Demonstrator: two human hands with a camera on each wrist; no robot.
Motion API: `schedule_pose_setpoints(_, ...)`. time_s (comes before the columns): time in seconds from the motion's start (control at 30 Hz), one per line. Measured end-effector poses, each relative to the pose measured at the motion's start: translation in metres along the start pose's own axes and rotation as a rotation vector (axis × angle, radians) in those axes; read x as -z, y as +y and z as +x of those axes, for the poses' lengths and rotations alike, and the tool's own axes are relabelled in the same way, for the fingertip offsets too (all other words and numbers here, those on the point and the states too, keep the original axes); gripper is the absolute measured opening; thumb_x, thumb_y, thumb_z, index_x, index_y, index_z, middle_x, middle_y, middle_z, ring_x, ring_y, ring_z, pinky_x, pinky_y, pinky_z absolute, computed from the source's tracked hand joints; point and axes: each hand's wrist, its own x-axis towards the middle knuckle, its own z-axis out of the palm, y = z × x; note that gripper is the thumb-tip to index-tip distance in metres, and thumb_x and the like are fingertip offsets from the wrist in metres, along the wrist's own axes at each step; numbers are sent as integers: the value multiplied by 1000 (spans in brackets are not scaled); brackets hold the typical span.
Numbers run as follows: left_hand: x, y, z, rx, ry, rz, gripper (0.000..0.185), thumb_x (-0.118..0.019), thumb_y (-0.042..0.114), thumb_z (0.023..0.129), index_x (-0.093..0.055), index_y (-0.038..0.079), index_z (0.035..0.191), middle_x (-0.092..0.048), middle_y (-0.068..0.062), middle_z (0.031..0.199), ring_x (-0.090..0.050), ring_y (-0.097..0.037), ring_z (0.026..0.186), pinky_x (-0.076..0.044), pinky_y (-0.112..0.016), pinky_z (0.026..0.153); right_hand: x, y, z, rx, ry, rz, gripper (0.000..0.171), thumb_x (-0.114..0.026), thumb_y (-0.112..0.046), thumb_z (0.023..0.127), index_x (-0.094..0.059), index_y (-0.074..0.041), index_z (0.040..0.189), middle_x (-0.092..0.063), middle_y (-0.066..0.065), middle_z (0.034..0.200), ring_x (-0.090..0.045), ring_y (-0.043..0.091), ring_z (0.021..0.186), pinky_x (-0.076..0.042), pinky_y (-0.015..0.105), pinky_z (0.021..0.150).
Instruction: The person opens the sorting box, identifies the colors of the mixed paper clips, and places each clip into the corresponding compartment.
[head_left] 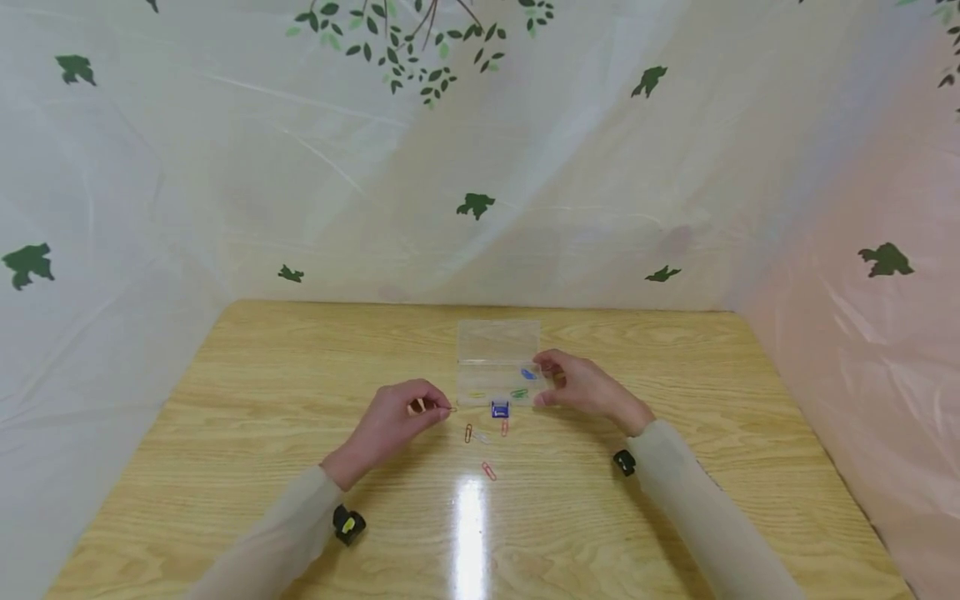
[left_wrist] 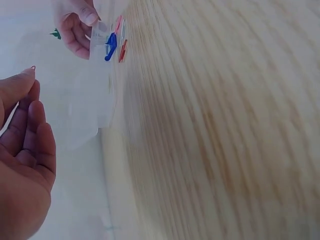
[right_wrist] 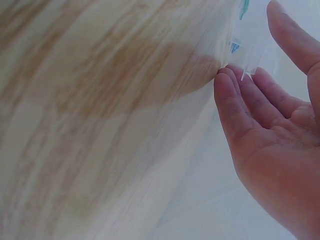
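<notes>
A pale leaf-printed sheet (head_left: 337, 192) hangs behind the wooden counter (head_left: 300, 358). The right hand (head_left: 588, 387) holds the right end of a clear box (head_left: 487, 379), thumb spread well apart from the other fingers. The left hand (head_left: 397, 419) is just beside the box's front left corner. The box lies on the counter, its lid (head_left: 495, 340) open at the back, with small coloured pieces (head_left: 520, 393) inside. A dark blue piece (head_left: 500, 410) sits at its front edge; four paper clips (head_left: 468, 433) lie nearer. Tiniest is a reddish loop (left_wrist: 33, 67), pinched between left thumb and fingertip.
</notes>
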Motion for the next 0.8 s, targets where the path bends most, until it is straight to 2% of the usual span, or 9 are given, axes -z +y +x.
schedule_pose_setpoints(0.13,-5,2,6,-32,23,-1,6,-76,12,95,-76,15,100,-74,7,96,-64,-8,84,-57,-28,76,0,0,0,2,1,2,67,-84,-25,89,-53,-5,145,-62,11,132,-58,28,114,-50,49,102)
schedule_pose_setpoints(0.37,-15,5,17,-42,46,-23,10,-76,11,95,-79,15,104,-76,7,101,-67,-9,88,-58,-30,80,0,0,0,-2,1,9,66,-84,-24,89,-54,-5,144,-62,12,133,-58,28,115,-49,50,103)
schedule_pose_setpoints(0.8,-41,4,37,-44,89,-56,7,-74,9,96,-79,13,99,-75,5,100,-67,-12,92,-57,-38,84,0,0,-1,-1,-4,16,66,-84,-23,90,-53,-5,145,-61,13,135,-57,30,120,-49,51,105)
